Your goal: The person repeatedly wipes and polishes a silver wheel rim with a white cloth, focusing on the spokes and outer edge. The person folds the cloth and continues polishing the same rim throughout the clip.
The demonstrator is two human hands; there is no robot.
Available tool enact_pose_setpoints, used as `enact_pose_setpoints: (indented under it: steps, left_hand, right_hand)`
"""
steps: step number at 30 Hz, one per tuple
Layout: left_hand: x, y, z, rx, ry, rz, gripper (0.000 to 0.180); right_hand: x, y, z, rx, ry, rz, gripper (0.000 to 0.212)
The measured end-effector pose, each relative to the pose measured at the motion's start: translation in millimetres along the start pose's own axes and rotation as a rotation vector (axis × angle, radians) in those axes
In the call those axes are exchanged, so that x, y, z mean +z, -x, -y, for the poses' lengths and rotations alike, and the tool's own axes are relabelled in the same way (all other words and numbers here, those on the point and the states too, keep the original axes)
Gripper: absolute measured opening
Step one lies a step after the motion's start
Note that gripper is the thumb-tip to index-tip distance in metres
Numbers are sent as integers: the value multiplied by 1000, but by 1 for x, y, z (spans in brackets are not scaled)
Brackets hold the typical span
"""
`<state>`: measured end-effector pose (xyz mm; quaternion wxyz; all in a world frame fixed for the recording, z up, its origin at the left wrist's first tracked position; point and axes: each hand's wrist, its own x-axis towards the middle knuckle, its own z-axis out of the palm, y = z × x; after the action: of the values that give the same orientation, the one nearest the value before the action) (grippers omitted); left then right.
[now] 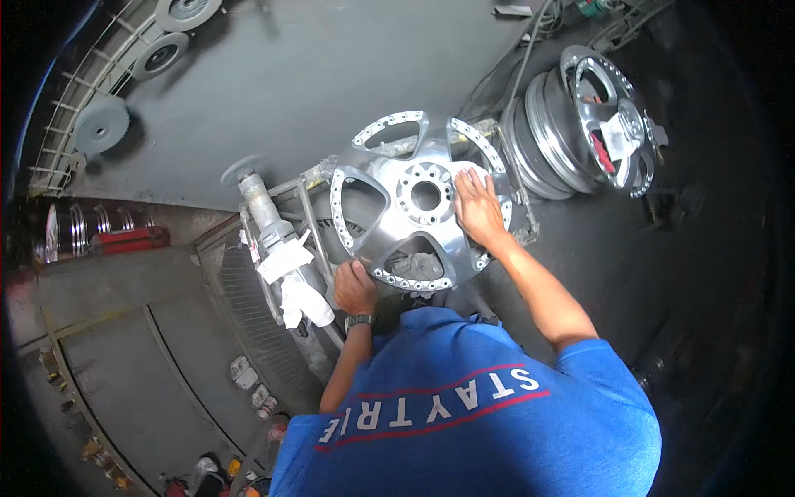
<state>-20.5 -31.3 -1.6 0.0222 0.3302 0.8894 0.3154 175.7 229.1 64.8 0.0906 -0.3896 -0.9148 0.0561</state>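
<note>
A shiny five-spoked wheel face [385,203] with a ring of bolt holes lies in front of me on a metal frame [308,207]. My right hand [480,207] is flat on its right-hand spoke, fingers stretched out. A whitish patch [469,168] shows at those fingertips; whether it is cloth, paper or glare I cannot make out. At the lower left rim, my left hand [356,287], with a watch on its wrist, is closed around the edge, its fingers partly hidden.
Left of the wheel stands a grey power grinder [269,215] with a round disc, white cloth [286,261] draped on it. More rims [555,137] lie at the right. Grinding discs [102,124] hang on a rack at the upper left. A hose [523,66] runs down from above.
</note>
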Motion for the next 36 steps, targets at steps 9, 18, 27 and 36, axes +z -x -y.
enact_pose_setpoints:
  steps: [9, 18, 27, 36]
  left_hand:
    - [-6, -2, -9, -49, 67, 42, 32]
    - [6, -1, -1, -74, 65, -13, 44]
    - [1, -1, -10, -128, 50, 52, 47]
    - [7, -42, -6, -411, 284, 74, 53]
  right_hand:
    - [54, -61, 75, -64, -121, -63, 53]
    - [14, -33, 17, 1, -34, -70, 45]
    - [18, 5, 19, 113, -26, -82, 48]
    - [21, 32, -52, 360, -159, -191, 47]
